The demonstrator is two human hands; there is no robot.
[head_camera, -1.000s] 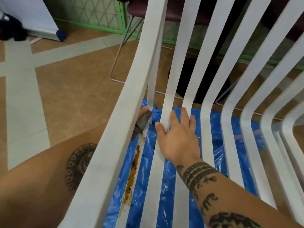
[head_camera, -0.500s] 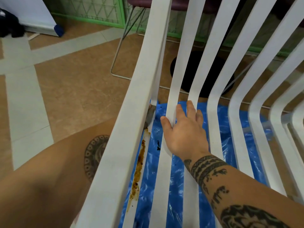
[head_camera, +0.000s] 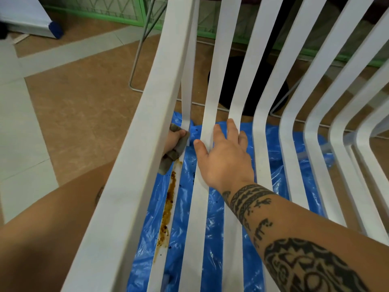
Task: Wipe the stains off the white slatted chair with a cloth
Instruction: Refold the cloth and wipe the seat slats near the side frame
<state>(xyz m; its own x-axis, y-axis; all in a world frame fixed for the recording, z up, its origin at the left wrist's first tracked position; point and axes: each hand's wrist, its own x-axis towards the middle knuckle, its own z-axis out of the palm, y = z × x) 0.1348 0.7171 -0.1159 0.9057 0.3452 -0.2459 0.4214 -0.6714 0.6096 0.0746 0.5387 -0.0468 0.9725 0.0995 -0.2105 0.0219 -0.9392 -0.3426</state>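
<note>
Single head-worn wide-angle view, steeply downward and close over the chair seat (head_camera: 231,239), floor beyond.

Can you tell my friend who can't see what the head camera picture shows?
A left hand presses a grey cloth on a white slatted chair, above a brown stain. The right hand rests flat on the slats. Blue plastic lies underneath.

Blue plastic sheet (head_camera: 212,228) spread over a brown-and-pale tiled floor (head_camera: 73,98), crinkled and glossy. Farther back, a green lattice fence (head_camera: 117,11), thin metal chair legs (head_camera: 136,66) and a round black base (head_camera: 248,89). Top left, a white board with a blue corner (head_camera: 55,29).
</note>
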